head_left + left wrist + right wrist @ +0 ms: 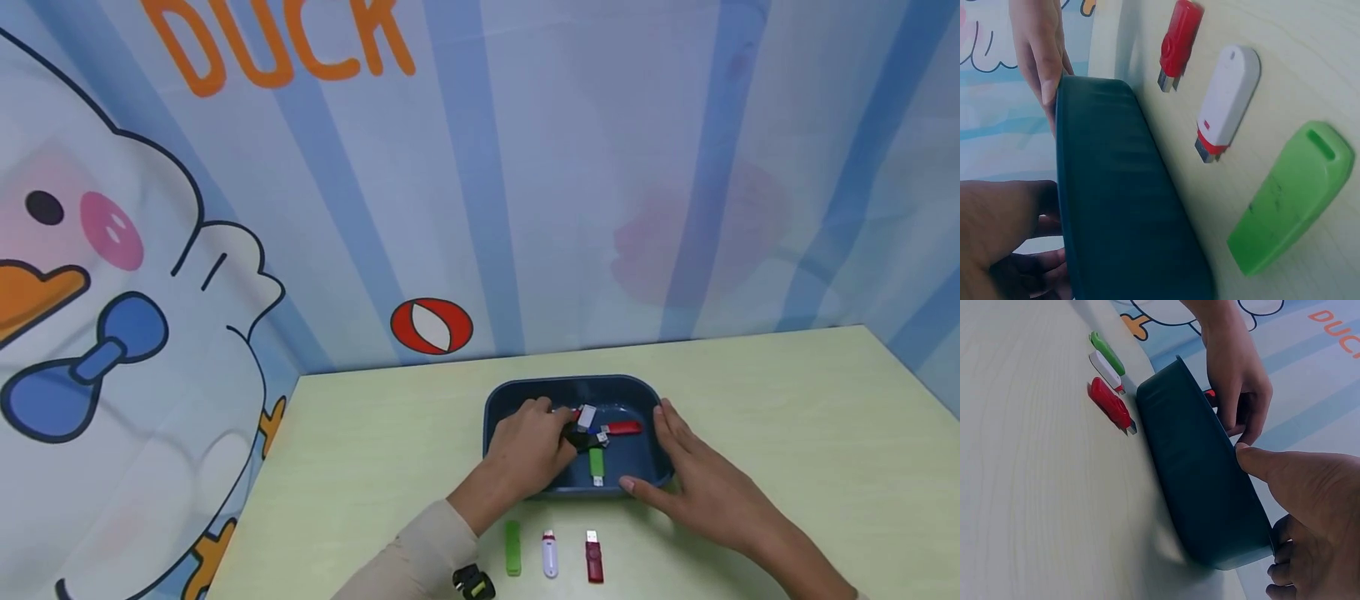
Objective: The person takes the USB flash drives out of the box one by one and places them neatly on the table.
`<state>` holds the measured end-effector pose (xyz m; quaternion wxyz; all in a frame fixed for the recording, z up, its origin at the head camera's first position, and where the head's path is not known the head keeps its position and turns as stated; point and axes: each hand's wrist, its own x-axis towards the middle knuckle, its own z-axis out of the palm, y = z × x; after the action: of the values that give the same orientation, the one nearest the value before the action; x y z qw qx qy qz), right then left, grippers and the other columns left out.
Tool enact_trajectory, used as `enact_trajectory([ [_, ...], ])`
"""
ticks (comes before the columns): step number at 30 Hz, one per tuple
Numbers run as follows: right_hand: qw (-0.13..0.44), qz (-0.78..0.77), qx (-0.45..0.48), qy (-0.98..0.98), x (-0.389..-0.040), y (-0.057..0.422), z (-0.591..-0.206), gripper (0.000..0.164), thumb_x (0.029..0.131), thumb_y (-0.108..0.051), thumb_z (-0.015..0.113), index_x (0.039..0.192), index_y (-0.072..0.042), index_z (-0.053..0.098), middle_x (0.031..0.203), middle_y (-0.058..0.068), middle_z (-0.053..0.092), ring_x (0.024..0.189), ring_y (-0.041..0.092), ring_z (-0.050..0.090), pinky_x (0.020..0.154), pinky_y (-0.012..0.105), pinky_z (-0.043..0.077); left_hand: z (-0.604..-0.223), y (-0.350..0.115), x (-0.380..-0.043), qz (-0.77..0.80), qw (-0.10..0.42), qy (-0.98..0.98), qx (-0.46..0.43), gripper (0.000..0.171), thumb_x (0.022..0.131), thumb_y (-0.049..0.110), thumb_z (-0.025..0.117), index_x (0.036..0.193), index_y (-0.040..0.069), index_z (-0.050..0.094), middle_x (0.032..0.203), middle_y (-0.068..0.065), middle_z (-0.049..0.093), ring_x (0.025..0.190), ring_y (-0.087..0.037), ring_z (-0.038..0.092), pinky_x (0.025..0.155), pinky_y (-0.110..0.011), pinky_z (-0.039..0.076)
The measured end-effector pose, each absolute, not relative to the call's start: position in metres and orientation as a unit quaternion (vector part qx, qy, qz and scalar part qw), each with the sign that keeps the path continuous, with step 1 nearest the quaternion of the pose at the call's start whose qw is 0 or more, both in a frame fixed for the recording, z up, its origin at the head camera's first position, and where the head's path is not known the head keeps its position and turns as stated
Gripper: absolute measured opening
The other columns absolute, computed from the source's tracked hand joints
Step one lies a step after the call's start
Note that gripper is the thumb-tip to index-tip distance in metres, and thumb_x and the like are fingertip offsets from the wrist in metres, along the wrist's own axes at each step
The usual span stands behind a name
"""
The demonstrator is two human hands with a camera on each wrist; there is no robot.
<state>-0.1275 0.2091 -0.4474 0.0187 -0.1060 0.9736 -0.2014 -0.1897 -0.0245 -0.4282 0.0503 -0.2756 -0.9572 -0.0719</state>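
A dark blue tray holds several USB sticks. Among them are a red one, a green one, and a black one right by the left thumb. My left hand reaches over the near left rim, fingers bent down among the sticks; I cannot tell whether it pinches one. My right hand grips the tray's right corner, thumb on the near rim and fingers along the right side. In the right wrist view, the right thumb lies on the rim close to the left hand.
On the table in front of the tray lie a green USB stick, a white one and a dark red one, spaced in a row. Behind the pale table hangs a printed cloth backdrop.
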Motion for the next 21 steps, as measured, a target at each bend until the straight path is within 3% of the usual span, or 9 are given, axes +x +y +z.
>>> enact_trajectory([
  [9,0.017,-0.201,-0.110,0.973,-0.128,0.209,-0.449,0.111,0.077,-0.082,0.040,0.151,-0.003,0.014,0.158,0.011,0.003,0.134,0.038,0.025,0.095,0.056,0.040,-0.422,-0.020,-0.183,-0.100,0.026,-0.955,-0.276,0.037,0.088,0.027,0.062,0.125,0.021,0.062,0.104,-0.001,0.061,0.076,-0.006,0.048,0.069,-0.020,0.050],
  [21,0.019,-0.205,-0.110,0.972,-0.127,0.210,-0.449,0.110,0.078,-0.081,0.041,0.151,-0.003,0.013,0.157,0.011,0.003,0.135,0.037,0.023,0.096,0.056,0.038,-0.415,-0.017,-0.174,-0.119,0.007,-0.954,-0.276,0.033,0.088,0.026,0.062,0.121,0.021,0.063,0.100,0.001,0.058,0.075,-0.006,0.048,0.064,-0.017,0.048],
])
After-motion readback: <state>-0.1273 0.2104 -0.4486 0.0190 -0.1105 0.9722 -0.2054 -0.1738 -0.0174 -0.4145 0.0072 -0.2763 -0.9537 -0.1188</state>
